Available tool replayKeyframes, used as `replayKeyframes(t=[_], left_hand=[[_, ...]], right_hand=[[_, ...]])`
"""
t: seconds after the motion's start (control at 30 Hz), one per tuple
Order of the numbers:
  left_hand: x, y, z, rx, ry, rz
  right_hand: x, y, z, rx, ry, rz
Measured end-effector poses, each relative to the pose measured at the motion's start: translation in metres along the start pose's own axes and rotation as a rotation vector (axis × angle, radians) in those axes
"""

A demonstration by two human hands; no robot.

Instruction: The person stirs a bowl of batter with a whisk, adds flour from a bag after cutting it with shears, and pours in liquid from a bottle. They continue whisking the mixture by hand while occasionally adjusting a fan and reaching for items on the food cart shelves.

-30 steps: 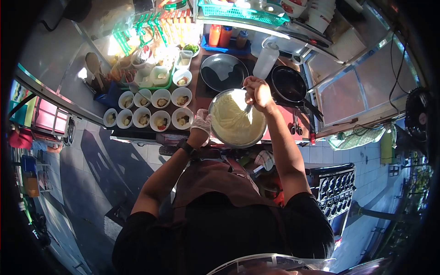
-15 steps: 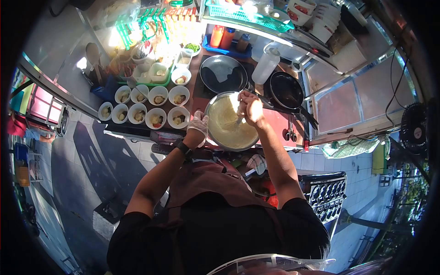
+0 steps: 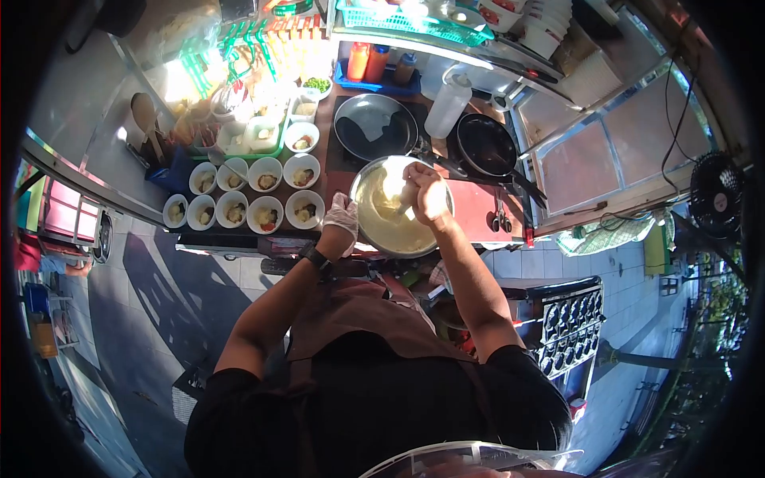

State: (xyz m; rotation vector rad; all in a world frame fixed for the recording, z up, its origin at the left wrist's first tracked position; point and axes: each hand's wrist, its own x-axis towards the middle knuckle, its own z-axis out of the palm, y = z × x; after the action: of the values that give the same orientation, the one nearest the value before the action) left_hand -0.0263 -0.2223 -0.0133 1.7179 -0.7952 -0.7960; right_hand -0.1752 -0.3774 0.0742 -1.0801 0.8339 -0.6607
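A large metal bowl (image 3: 409, 254) of pale, creamy batter (image 3: 397, 233) stands at the counter's front edge. My left hand (image 3: 341, 223), in a clear plastic glove, is closed on the bowl's left rim. Over the batter, my bare right hand (image 3: 428, 193) is closed around the handle of a stirring utensil (image 3: 404, 209). Its lower end is down in the batter, so I cannot make out its exact kind. Left of the bowl, white cups (image 3: 265, 215) with bits of filling stand in two rows.
Behind the bowl sits a frying pan (image 3: 376, 127), with a smaller black pan (image 3: 486, 145) to its right. A white squeeze bottle (image 3: 449, 106) stands between them. Scissors (image 3: 500, 217) lie on the red board (image 3: 472, 209). Sauce bottles (image 3: 376, 64) fill a blue tray at the back.
My right hand has moved the utensil a little leftward through the batter, and the batter's surface pattern differs. My left hand stays at the rim. The whole view has shifted slightly.
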Motion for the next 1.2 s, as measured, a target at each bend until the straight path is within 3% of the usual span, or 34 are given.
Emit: replayKeyframes(t=[0.03,0.07,0.13,0.17,0.2,0.23,0.27,0.3,0.33,0.4,0.47,0.53,0.6,0.67,0.7,0.73,0.77,0.8,0.83,0.87,0.9,0.93,1.0,1.07,1.13,1.2], left_hand=[[0.002,-0.002,-0.001,-0.022,-0.041,-0.054],[0.006,0.0,-0.001,-0.022,-0.043,-0.047],[0.001,-0.002,-0.006,-0.066,-0.071,0.003],[0.001,-0.002,-0.007,-0.061,-0.075,0.005],[0.0,-0.002,-0.006,-0.045,-0.061,0.017],[0.0,-0.001,-0.004,-0.029,-0.053,0.033],[0.0,-0.002,-0.005,-0.012,-0.049,0.051],[0.002,0.0,-0.008,0.084,-0.079,0.035],[0.007,-0.014,-0.003,0.006,-0.089,0.026],[0.004,-0.01,-0.007,0.057,-0.102,0.096],[0.002,-0.009,-0.008,0.126,-0.143,0.039],[0.002,-0.005,-0.012,0.055,-0.145,0.077],[0.023,-0.035,0.0,0.023,-0.172,0.03],[0.029,-0.081,0.01,0.252,-0.124,0.257],[0.023,-0.062,0.004,0.251,-0.125,0.253],[0.016,-0.041,-0.001,0.19,-0.146,0.127],[0.009,-0.016,-0.009,0.134,-0.17,0.005],[0.003,0.0,-0.015,0.139,-0.18,0.011],[-0.004,0.014,-0.02,-0.043,-0.204,-0.01],[-0.004,0.022,-0.019,-0.233,-0.216,-0.031],[0.018,-0.036,-0.005,0.003,-0.176,0.165],[0.005,0.001,-0.021,-0.211,-0.265,0.015],[0.015,-0.01,-0.014,-0.167,-0.211,0.034],[0.021,-0.011,-0.013,-0.067,-0.157,0.082],[0.029,-0.004,-0.012,0.025,-0.095,0.14],[0.017,0.011,-0.021,-0.05,-0.216,-0.052]], right_hand=[[0.001,-0.012,-0.016,0.087,-0.093,0.004],[0.001,-0.039,-0.026,0.132,-0.061,0.051],[0.004,-0.059,-0.031,0.15,0.086,-0.306],[0.024,-0.036,-0.041,0.294,0.131,-0.441],[-0.011,-0.057,0.003,0.323,0.159,-0.421],[-0.009,-0.024,0.012,0.244,0.106,-0.227],[-0.004,0.002,0.012,0.168,0.057,-0.034],[-0.005,-0.008,0.005,0.068,0.18,-0.065],[-0.002,-0.026,-0.014,0.16,0.023,0.059],[-0.023,-0.072,-0.003,0.203,0.166,-0.197],[-0.023,-0.057,0.003,0.29,0.205,-0.522],[-0.022,0.0,0.018,0.164,0.092,-0.101],[-0.021,-0.031,-0.003,0.219,0.108,0.06],[-0.031,-0.068,0.0,0.162,0.232,-0.242],[-0.031,-0.07,0.007,0.223,0.243,-0.47],[-0.038,-0.063,0.02,0.282,0.281,-0.5],[-0.03,-0.025,0.027,0.209,0.243,-0.329],[-0.022,0.007,0.027,0.138,0.205,-0.164],[-0.033,-0.01,0.022,0.243,0.095,-0.058],[-0.029,-0.034,0.007,0.257,0.112,0.042],[-0.03,-0.056,0.005,0.245,0.156,-0.125],[-0.035,-0.067,0.003,0.236,0.207,-0.287],[-0.034,-0.059,0.014,0.358,0.262,-0.537],[-0.031,-0.011,0.035,0.237,0.113,-0.172],[-0.025,-0.029,0.006,0.159,0.118,0.028],[-0.03,-0.065,0.002,0.23,0.228,-0.269]])
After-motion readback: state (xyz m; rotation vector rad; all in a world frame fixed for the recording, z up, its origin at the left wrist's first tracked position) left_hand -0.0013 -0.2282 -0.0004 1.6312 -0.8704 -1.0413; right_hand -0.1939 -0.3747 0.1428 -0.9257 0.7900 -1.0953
